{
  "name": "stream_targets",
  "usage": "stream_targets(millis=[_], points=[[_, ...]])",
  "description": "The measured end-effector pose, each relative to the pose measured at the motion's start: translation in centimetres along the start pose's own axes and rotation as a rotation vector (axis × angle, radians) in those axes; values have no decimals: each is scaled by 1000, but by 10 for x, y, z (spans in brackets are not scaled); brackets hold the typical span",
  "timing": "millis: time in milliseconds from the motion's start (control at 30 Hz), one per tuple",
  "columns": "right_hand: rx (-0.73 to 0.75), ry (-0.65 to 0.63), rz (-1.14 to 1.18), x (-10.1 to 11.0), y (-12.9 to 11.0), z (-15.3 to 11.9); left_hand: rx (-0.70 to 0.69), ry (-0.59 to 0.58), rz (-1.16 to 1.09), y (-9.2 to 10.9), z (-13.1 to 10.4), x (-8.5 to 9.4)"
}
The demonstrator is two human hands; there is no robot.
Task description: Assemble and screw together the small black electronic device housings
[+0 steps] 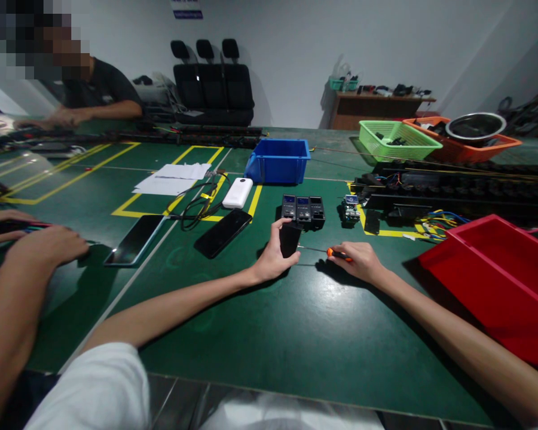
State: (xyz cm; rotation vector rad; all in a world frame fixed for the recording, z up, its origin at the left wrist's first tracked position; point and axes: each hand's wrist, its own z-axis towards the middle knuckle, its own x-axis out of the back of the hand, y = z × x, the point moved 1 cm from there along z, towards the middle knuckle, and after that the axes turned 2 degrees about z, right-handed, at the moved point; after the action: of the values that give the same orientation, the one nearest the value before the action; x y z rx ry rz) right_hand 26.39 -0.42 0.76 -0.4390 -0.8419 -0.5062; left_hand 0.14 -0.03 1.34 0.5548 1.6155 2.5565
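Note:
My left hand (273,258) is closed round a small black box (290,240), held just above the green table. In my right hand (357,260) is a screwdriver with an orange and black handle (339,255); its thin shaft points left, with the tip close to the black box. Behind my left hand stand several black modules (303,209) side by side. To their right lies a small module with an exposed circuit board (351,209). A black phone (223,233) and a white power bank (238,193) lie to the left of my left hand.
A blue bin (280,161) stands behind the modules, a red bin (497,286) at the right. Papers (174,178), black cables and another phone (137,240) lie left. A person's hands (45,239) work at far left; another person sits across the table.

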Motion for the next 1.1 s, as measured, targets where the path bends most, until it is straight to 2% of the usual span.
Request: stream_targets(millis=[400, 700, 967, 1100], points=[[-13, -19, 28, -1, 3, -1, 6, 20, 39, -3, 0, 1], [-10, -117, 55, -5, 7, -2, -13, 6, 72, -1, -3, 2], [-8, -106, 28, -3, 4, -1, -24, 17, 78, 0, -3, 2], [5, -47, -2, -3, 4, -1, -28, 18, 97, 1, -2, 2]])
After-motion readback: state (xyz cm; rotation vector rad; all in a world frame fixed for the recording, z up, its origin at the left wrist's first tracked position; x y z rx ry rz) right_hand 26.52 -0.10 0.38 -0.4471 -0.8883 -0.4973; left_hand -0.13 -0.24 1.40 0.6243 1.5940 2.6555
